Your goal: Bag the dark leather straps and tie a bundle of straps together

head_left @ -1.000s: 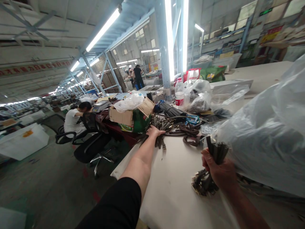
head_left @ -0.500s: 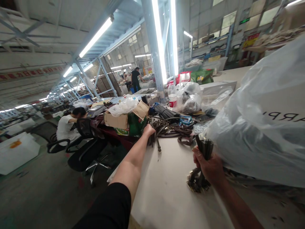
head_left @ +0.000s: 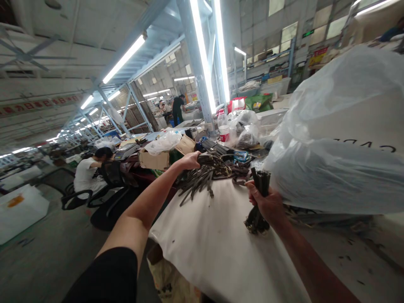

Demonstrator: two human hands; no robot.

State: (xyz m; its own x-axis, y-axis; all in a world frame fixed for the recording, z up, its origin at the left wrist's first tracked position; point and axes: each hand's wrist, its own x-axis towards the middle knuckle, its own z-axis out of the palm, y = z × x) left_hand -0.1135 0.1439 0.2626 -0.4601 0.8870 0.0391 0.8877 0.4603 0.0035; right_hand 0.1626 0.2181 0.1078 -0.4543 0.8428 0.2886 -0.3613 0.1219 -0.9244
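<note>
Long tube lights are glowing over a busy workshop, and a pale tabletop [head_left: 217,235] is stretching out below. The right hand [head_left: 268,206] is clenching a bundle of dark straps [head_left: 261,183], fingers wrapping round its middle, cut ends poking out above, metal-glinting ends bunching below. Over on the left, the left hand [head_left: 189,160] is sitting at the edge of a loose strap pile [head_left: 202,179]; whether its fingers are closing on any, I cannot tell. Straps are spilling toward the table's near side. Beyond, a cardboard box [head_left: 154,160] is standing left of the pile, a big plastic bag [head_left: 334,172] is bulging at right, and a person in white [head_left: 88,174] is sitting far left.
</note>
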